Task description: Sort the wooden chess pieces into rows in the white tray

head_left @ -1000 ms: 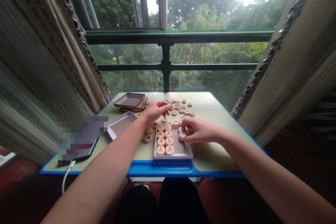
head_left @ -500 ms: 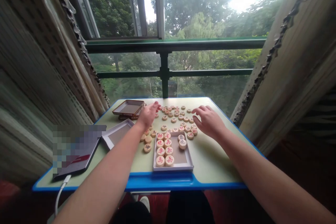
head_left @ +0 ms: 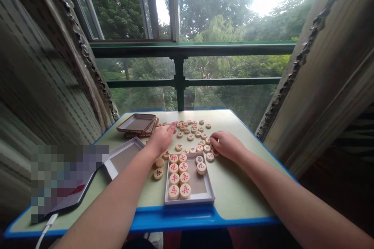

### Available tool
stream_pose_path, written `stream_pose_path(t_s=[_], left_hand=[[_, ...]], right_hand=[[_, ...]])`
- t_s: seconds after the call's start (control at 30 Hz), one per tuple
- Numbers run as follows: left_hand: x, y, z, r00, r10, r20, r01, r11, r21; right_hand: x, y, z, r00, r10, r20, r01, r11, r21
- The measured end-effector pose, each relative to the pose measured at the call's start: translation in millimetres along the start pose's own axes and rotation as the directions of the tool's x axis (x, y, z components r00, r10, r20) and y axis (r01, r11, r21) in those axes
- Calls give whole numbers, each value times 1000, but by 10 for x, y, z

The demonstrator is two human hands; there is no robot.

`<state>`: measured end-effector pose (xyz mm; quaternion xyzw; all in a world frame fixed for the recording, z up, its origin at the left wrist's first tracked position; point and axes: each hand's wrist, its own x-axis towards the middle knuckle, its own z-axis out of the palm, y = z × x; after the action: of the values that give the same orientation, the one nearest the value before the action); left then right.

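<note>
A shallow grey box [head_left: 204, 196] lies near the table's front edge and holds several round wooden chess discs with red characters [head_left: 179, 179]. More loose discs [head_left: 191, 128] are scattered beyond it. My left hand [head_left: 160, 139] rests over discs left of the scatter, its fingers stretched forward. My right hand [head_left: 226, 144] is curled, with the fingertips pinched on a disc at the right end of the row just beyond the box.
A grey lid [head_left: 124, 155] lies left of the box, and brown trays [head_left: 137, 123] are stacked at the far left. A blurred device with a white cable [head_left: 46, 225] sits at the near left. The table [head_left: 239, 186] has a blue rim; railing and window behind.
My right hand has gone from the box out to the scattered discs and come back curled onto one near the box. My left hand drew back a little. The camera tilted down.
</note>
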<state>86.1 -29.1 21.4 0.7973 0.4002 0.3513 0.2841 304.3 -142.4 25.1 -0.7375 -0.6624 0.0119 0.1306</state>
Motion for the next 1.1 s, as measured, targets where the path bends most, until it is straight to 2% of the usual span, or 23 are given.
stream_pose_path(t_s=[0.07,0.13,0.23,0.3,0.37,0.5,0.73,0.8,0.87,0.97,1.1], left_hand=[[8,-39,28,1000,3,-5,-3,996,-88],[9,-47,35,1000,15,7,-15,998,-56],[3,-12,7,997,76,22,-79,983,166],[-3,8,-20,993,102,52,-113,946,304],[-9,6,-39,991,83,109,-118,923,367],[-11,-61,-39,976,62,208,-132,930,342],[13,-94,-27,978,124,168,-174,929,326],[11,-64,-39,976,155,153,-195,934,298],[16,-43,-57,988,136,75,-150,960,238],[51,-47,-80,995,-19,-102,24,998,53],[120,-51,-97,964,-186,-189,121,943,-311]], right_hand=[[5,-10,0,1000,-17,-9,17,1000,23],[10,7,-13,1000,1,-27,0,999,38],[4,65,-65,995,83,-56,-83,997,2],[-15,92,-110,991,136,-21,-137,989,-63],[-41,85,-146,988,151,30,-147,985,-93],[-83,-2,-173,996,79,47,-80,997,13],[-60,-12,-111,996,23,86,-34,990,138],[-51,8,-84,997,16,73,-27,988,153],[-47,18,-63,998,9,63,-19,986,167],[-49,12,-39,999,-28,36,23,989,147],[-57,-36,-12,976,-216,-27,217,976,35]])
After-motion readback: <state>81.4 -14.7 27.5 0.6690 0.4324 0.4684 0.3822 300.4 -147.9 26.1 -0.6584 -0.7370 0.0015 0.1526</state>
